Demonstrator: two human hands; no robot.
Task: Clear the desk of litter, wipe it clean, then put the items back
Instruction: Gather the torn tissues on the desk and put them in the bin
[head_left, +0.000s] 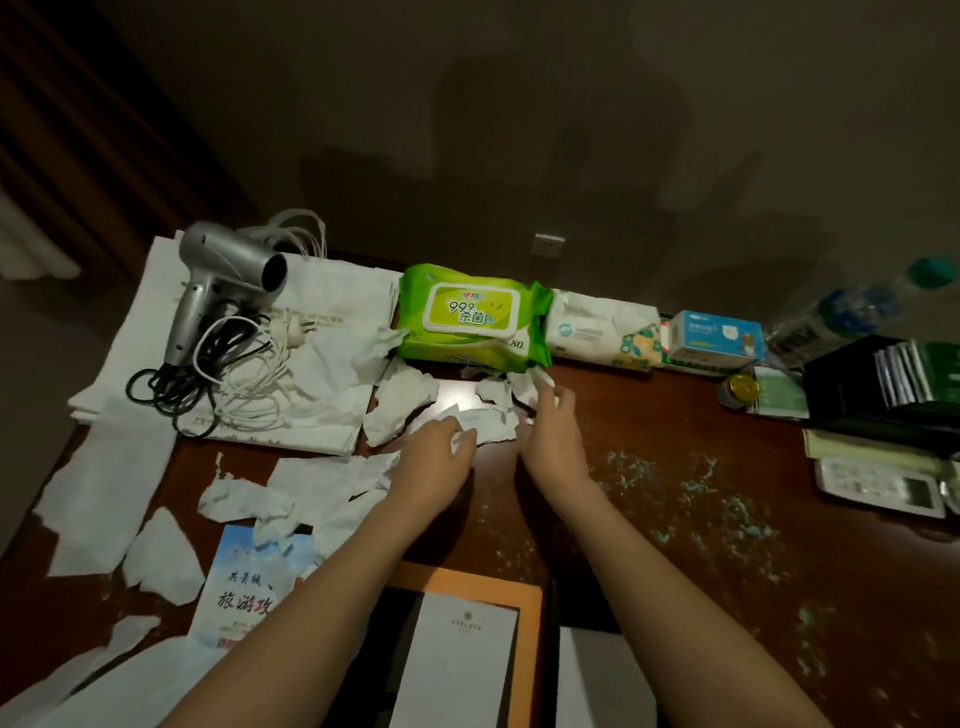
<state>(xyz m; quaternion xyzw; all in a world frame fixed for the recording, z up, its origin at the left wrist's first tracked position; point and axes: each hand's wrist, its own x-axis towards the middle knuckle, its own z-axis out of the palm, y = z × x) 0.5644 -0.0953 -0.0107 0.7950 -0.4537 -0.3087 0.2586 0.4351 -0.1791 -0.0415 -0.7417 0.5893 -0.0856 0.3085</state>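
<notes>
Left hand (436, 457) pinches a torn tissue scrap (480, 423); right hand (550, 426) open, fingertips touching scraps. Hands apart. More tissue litter (291, 488) at 9 o'clock on desk (675, 415); green wipes pack (472, 319) at 12 o'clock.

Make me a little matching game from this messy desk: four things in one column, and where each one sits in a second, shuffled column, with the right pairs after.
Things:
1. hair dryer
2. green wipes pack
3. blue-green crumbs
4. white notepad

Places:
A. scattered over the bare wood on the right part of the desk
B. at the near edge, on an orange-edged pad
C. at the back, in the middle, by the wall
D. at the back left, lying on white paper bags with its cord coiled beside it

Pairs: 1-D, 2-C, 3-A, 4-B
</notes>
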